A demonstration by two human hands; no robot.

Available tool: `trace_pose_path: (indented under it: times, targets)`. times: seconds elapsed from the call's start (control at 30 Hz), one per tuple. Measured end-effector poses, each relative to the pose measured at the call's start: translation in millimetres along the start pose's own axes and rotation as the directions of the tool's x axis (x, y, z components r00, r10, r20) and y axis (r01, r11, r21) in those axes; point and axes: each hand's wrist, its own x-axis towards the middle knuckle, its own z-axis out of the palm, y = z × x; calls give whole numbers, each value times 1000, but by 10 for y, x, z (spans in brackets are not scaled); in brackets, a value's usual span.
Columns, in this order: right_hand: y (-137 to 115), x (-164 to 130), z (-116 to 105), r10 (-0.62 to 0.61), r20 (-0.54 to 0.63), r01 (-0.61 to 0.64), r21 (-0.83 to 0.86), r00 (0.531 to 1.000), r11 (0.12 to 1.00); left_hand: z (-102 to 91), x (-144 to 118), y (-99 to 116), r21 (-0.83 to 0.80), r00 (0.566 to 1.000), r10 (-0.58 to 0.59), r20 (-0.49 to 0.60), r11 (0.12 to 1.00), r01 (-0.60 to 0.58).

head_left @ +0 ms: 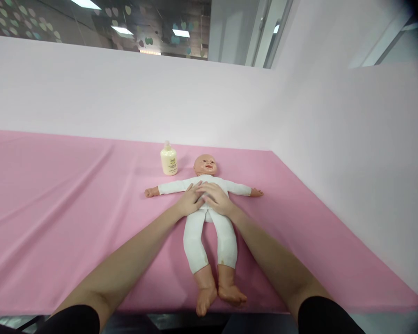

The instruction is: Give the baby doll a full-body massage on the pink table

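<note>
Both hands, left hand (190,200) and right hand (216,198), lie flat, holding nothing, on the white-suited doll (209,222).

White-suited baby doll (209,218), supine, arms outspread

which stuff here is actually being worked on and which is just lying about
In use:
baby doll, lying face up
left hand and right hand, both flat on its torso

Lying about:
cream bottle, upright beside the doll's head, untouched
pink cloth under everything
</note>
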Motion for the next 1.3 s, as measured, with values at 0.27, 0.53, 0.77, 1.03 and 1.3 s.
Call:
trace_pose_path:
  times: [0.27, 0.53, 0.77, 1.03, 1.3]
  targets:
    - [110, 74, 13, 178, 168, -107, -363, 969, 926, -49, 54, 131, -17, 977, 208, 47, 978, -207]
    - [211, 68, 65, 335, -12, -300, -477, 942, 826, -25, 92, 76, -263, 980, 185, -72, 944, -198]
    - [198, -8, 133, 465, -146, -469, -511, 873, 721, 82, 103, -87, -226, 991, 27, -130, 972, -56]
    - [1, -93, 196, 405, -35, -349, -576, 914, 739, 173, 115, -247, -188, 982, -147, -123, 975, 122]
    - [-133, -64, 203, 185, 204, -85, -418, 961, 904, 193, 112, -229, -249, 959, -223, -175, 952, 176]
